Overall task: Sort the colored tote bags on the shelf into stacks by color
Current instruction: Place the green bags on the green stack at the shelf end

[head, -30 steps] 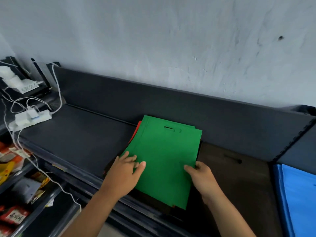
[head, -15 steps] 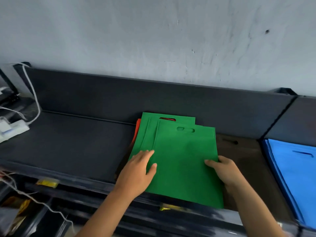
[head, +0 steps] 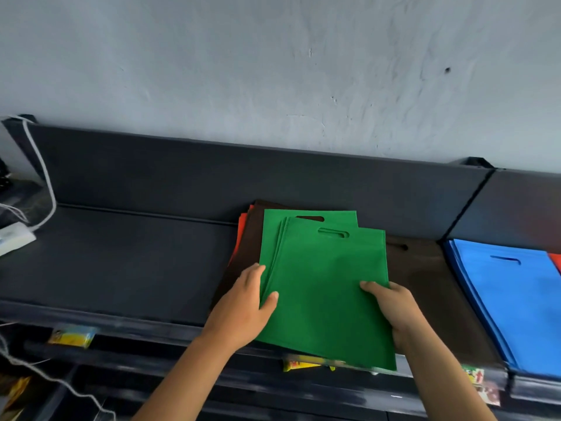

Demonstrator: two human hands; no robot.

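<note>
A stack of green tote bags (head: pixel 321 275) lies on the dark shelf (head: pixel 121 262), its front edge hanging over the shelf lip. My left hand (head: pixel 246 308) grips the stack's left edge, thumb on top and fingers under. My right hand (head: pixel 391 308) holds the right edge, thumb on the top bag. Under the green bags lie dark brown bags (head: pixel 243 256) and an orange-red bag (head: pixel 242 235) that peeks out at the left. More brown bags (head: pixel 431 287) lie to the right.
A stack of blue bags (head: pixel 510 296) fills the shelf section at the right, with a red corner (head: pixel 556 262) beyond it. A white power strip (head: pixel 13 238) with cables sits far left. Lower shelves hold packaged goods.
The green bags have slid right and toward me, uncovering the brown bags beneath. My left thumb now pinches the stack's edge. The view has shifted right.
</note>
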